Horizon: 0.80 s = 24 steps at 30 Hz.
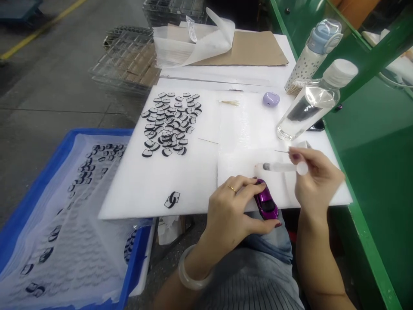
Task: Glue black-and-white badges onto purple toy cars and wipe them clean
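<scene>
Counter: A green counter (368, 181) is seen along the right side, and a white foam board (129, 193) is laid toward its near-left corner.

Crate: 1 blue plastic crate (32, 206) is placed beyond the near-left corner, lined with white sheeting and holding scattered black-and-white pieces.

Far edge: 1 cardboard sheet (258, 51) is laid there. 1 dotted water bottle (305, 64) and 1 clear plastic bottle (306, 107) are stood near the right edge.

Board: Roughly 60 black-and-white pieces (167, 125) are heaped at the far left; the exact count cannot be told.

Hands: The left hand (229, 211) is curved narrowly over the toy car. The right hand (318, 181) is closed around the syringe, and 1 thin stick (282, 151) is pinched by its fingertips.

Syringe: 1 plastic syringe (280, 167) is held near the right edge. It is judged light, stiff and smooth, best taken by the barrel.

Toy car: 1 purple toy car (266, 202) is held at the near edge. It is judged small, stiff and slippery, best taken by its sides.
</scene>
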Each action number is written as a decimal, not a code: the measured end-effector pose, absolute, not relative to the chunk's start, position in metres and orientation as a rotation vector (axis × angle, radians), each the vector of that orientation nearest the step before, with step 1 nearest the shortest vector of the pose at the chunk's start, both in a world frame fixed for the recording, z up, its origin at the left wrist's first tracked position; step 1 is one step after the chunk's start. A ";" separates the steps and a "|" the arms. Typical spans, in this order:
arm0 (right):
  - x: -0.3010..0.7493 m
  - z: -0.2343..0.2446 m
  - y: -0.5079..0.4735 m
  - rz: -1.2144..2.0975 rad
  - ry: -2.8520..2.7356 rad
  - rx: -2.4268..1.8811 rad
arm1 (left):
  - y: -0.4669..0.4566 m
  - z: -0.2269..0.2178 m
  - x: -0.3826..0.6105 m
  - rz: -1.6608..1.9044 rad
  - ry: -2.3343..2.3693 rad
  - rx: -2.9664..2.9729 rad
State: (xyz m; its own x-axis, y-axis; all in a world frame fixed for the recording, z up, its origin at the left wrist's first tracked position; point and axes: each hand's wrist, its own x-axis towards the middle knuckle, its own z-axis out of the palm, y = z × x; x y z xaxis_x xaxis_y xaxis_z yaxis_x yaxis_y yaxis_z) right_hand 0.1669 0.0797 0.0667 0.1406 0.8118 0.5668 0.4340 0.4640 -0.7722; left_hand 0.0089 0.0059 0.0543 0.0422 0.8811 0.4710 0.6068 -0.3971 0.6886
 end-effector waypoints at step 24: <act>0.188 0.076 0.022 0.587 -1.507 -0.946 | 0.008 0.056 0.007 1.255 1.538 2.073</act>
State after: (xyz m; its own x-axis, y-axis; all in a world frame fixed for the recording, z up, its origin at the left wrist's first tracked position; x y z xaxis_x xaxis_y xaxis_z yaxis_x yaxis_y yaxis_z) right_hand 0.1876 0.0217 0.0758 0.0329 0.8264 0.5621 0.2277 0.5414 -0.8093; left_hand 0.0074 0.0078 0.0561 0.0610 0.8770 0.4766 0.6426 -0.3999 0.6536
